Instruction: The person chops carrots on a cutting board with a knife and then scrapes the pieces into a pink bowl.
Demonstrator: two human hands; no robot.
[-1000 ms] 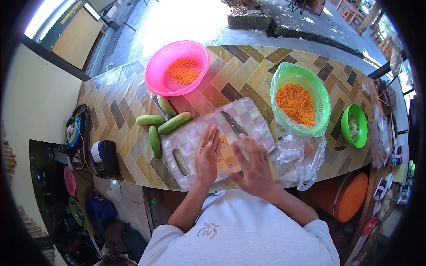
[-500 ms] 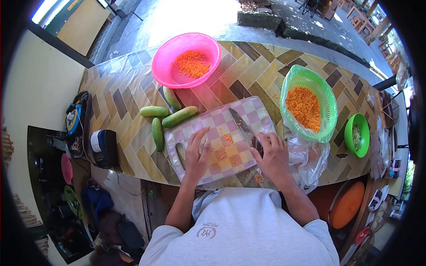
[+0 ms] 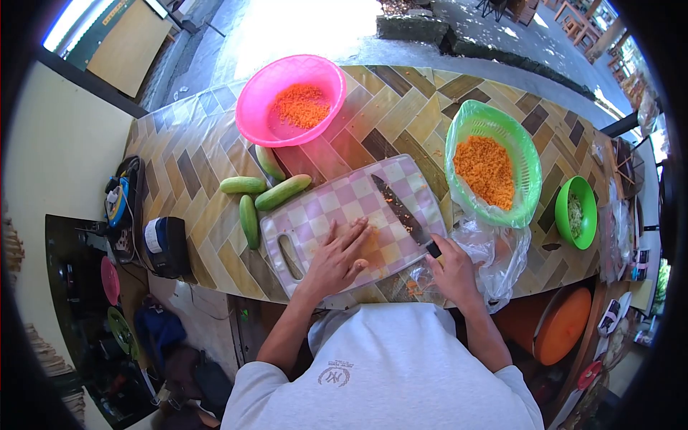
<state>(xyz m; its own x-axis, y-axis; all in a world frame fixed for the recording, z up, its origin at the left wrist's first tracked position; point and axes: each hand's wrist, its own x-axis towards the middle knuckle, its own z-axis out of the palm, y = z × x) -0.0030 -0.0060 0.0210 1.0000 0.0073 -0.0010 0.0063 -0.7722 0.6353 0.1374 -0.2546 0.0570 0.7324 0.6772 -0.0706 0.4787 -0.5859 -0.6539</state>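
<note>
My left hand [image 3: 338, 258] lies flat on the pink-and-white checkered cutting board [image 3: 344, 193], fingers stretched out over an orange-stained patch. At the board's right edge my right hand [image 3: 454, 271] is closed round the black handle of a knife [image 3: 401, 212]. The knife's blade points away to the upper left over the board, with small orange bits on it. Several green cucumbers [image 3: 283, 192] lie beyond the board's left side, apart from both hands.
Behind the board stands a pink basin [image 3: 247, 107] holding finely chopped orange pieces. To the right are a plastic-lined green basket [image 3: 530, 168] with more orange pieces [image 3: 484, 172], a crumpled clear bag [image 3: 491, 258] and a small green bowl [image 3: 589, 208] with pale shreds. A dark device [image 3: 166, 247] sits at the left edge.
My left hand has moved right and flattened onto the board's middle, where orange bits lay before. My right hand now grips the knife handle, and bits show along the blade.
</note>
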